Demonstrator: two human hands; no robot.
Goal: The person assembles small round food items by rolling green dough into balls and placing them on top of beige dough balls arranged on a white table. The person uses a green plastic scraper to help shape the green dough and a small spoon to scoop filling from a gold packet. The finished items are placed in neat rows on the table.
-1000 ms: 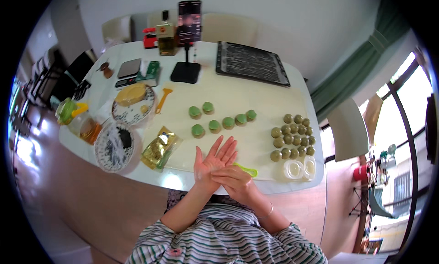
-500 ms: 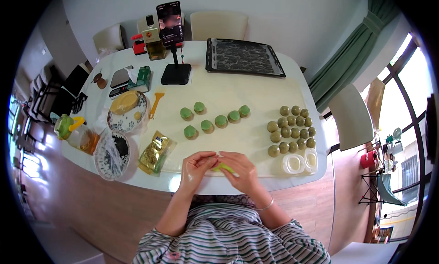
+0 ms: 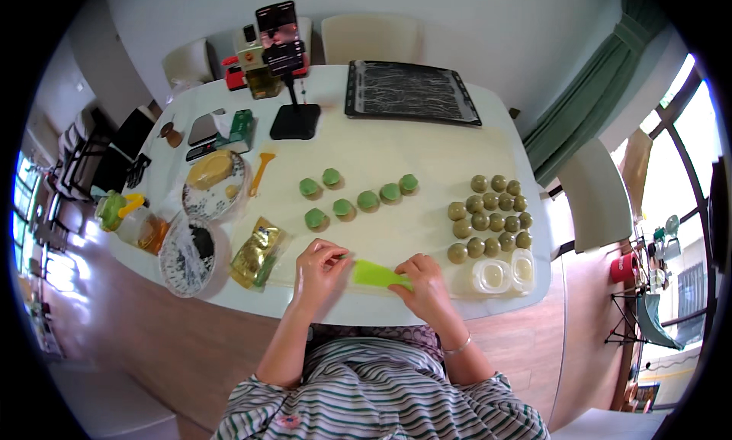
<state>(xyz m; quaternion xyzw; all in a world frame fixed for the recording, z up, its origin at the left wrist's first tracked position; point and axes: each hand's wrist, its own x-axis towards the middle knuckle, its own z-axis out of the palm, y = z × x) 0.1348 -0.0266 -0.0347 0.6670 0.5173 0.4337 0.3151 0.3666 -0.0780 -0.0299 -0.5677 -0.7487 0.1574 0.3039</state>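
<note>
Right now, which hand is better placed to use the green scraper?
Probably the right hand: it holds the right end of the green scraper, while the left hand appears apart from it, near the other end.

I get strong daylight from the window [image 3: 698,135] at right, glare on the floor [image 3: 152,318], and bent, black-rimmed edges.

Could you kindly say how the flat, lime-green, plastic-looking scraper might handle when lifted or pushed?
The lime-green scraper is probably light, since it looks thin. It seems fairly stiff: gripped at one end by the right hand, it shows no obvious sag. Pushed, its flat shape suggests sliding rather than rolling.
</note>
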